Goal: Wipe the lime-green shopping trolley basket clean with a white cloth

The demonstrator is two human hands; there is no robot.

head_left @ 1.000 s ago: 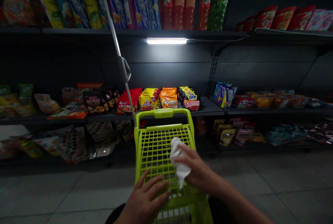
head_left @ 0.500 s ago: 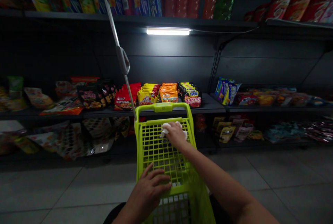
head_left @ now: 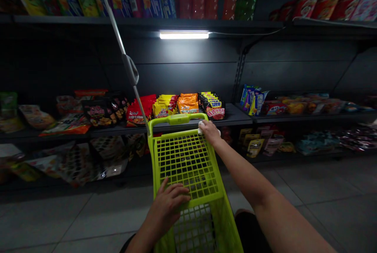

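A lime green plastic shopping cart stands in front of me, its mesh panel facing up. My left hand lies flat on the near part of the mesh, fingers spread. My right hand is stretched out to the cart's far right corner, by the green handle bar. It presses a white cloth against the rim, and the fingers are closed over the cloth, which mostly hides under the hand.
Dark store shelves with snack packets run across the back, lit by a strip lamp. A metal pole leans from the cart's left corner up to the top shelf. Grey tiled floor lies around the cart.
My right hand has carried the white cloth from the near middle of the mesh up to the far right corner by the handle. The left hand has stayed on the near mesh.
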